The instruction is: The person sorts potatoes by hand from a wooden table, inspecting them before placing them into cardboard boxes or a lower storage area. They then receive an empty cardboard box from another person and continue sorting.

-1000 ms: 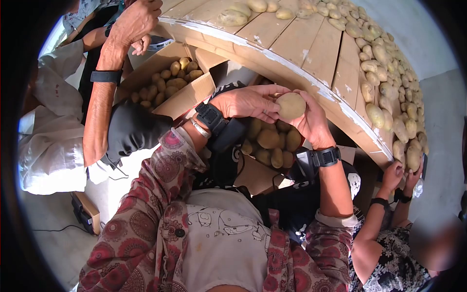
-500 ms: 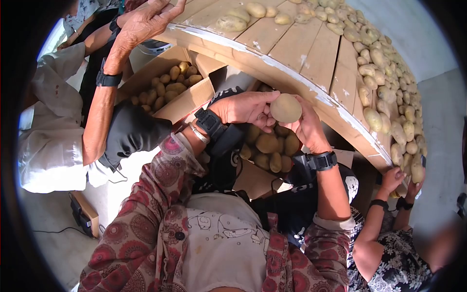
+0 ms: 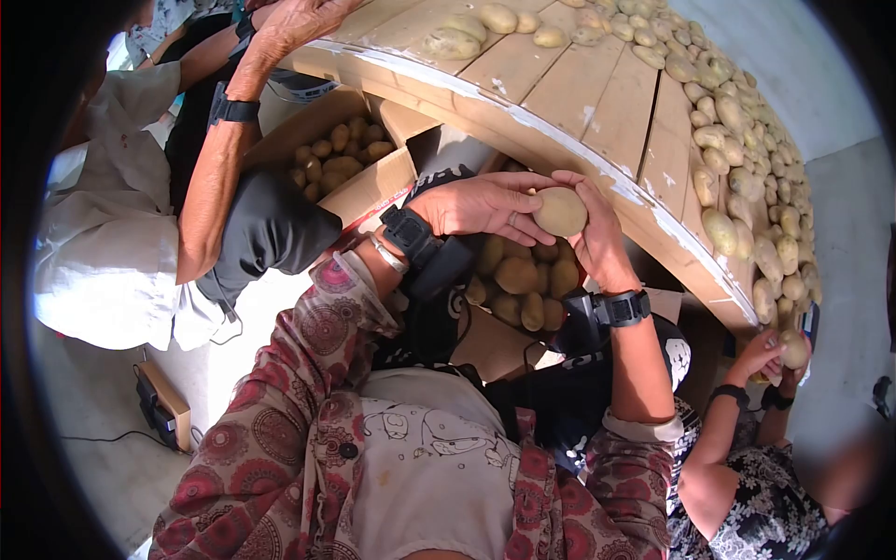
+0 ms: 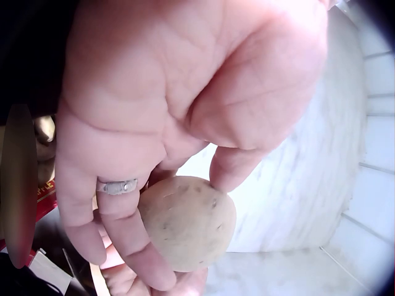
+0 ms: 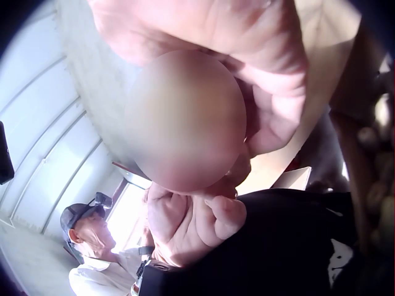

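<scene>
Both hands hold one round, pale potato [image 3: 560, 212] in front of the table edge. The left hand [image 3: 481, 207], wearing a ring, grips its left side, while the right hand [image 3: 597, 233] wraps round its right side. Seen from the left wrist, the left hand [image 4: 166, 105] has its thumb on one side of the potato [image 4: 188, 223] and its fingers on the other. In the right wrist view the potato [image 5: 185, 120] is blurred, with the right hand [image 5: 228, 43] curled over it and the left hand [image 5: 194, 222] below.
A container of potatoes [image 3: 518, 275] lies below the hands. Potatoes [image 3: 737, 177] cover the far right of the plank table [image 3: 597, 103]. Another carton [image 3: 397, 170] of potatoes stands at left. People sit on both sides, an arm [image 3: 219, 177] reaching the table at left.
The potato has shifted slightly right, and the left hand's fingers have straightened somewhat along it. The left neighbour's arm has moved, and the right neighbour now holds a potato off the table edge.
</scene>
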The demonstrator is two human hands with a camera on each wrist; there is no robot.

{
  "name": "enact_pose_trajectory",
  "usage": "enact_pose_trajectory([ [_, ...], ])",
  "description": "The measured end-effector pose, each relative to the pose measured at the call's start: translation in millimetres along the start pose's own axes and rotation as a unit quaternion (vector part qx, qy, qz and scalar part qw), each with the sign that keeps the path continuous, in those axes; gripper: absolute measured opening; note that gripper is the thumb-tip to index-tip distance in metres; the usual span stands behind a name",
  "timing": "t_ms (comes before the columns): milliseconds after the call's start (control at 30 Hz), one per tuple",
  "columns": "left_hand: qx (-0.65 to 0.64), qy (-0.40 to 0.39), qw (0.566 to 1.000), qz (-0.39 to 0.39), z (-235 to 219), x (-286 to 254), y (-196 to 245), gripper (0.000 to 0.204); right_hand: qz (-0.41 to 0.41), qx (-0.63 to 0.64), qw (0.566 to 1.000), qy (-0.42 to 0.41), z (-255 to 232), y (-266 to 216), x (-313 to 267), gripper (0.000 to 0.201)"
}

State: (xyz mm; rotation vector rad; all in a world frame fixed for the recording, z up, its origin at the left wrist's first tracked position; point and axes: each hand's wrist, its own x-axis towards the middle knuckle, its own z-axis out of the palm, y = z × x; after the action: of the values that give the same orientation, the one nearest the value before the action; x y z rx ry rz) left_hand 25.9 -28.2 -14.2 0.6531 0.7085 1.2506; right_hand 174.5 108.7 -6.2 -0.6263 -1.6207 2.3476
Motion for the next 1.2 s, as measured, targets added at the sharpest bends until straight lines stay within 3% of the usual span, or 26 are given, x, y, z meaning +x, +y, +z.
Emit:
enact_pose_trajectory([
  [67, 0.005, 0.015, 1.0, -0.006, 2.5, -0.3, 1.5, 0.053, 0.011, 0.03, 0.999, -0.001, 0.8, -0.2, -0.1, 0.038],
  [467, 0.069, 0.062, 0.995, 0.036, 11.1, -3.8, 3.2, 0.047, -0.003, 0.067, 0.997, -0.046, -2.7, -2.2, 0.0, 0.039],
  [600, 0.0, 0.028, 0.999, 0.027, -5.4, 0.0, -2.5, 0.045, 0.003, 0.043, 0.998, -0.037, 3.0, -4.3, -4.6, 0.039],
  [667, -0.033, 0.019, 0.999, -0.003, -7.9, 2.3, -3.2, 0.056, 0.019, 0.045, 0.997, -0.054, 7.6, -5.1, -6.5, 0.04],
  [800, -0.032, 0.058, 0.998, -0.008, -5.5, 0.5, -2.1, 0.059, 0.019, 0.041, 0.997, -0.066, 9.4, -0.7, -4.5, 0.043],
  [867, -0.03, 0.014, 0.999, 0.003, -10.9, 0.6, -2.2, 0.058, 0.042, 0.044, 0.994, -0.093, 4.5, 1.4, 0.1, 0.046],
  [1067, -0.029, 0.045, 0.999, -0.01, -7.2, -0.2, 0.6, 0.058, 0.024, 0.044, 0.997, -0.052, 11.5, -0.7, -0.9, 0.048],
  [1200, -0.036, 0.012, 0.999, -0.02, -10.3, -1.4, -0.1, 0.057, 0.018, 0.044, 0.995, -0.085, 7.2, 1.3, 0.9, 0.048],
])
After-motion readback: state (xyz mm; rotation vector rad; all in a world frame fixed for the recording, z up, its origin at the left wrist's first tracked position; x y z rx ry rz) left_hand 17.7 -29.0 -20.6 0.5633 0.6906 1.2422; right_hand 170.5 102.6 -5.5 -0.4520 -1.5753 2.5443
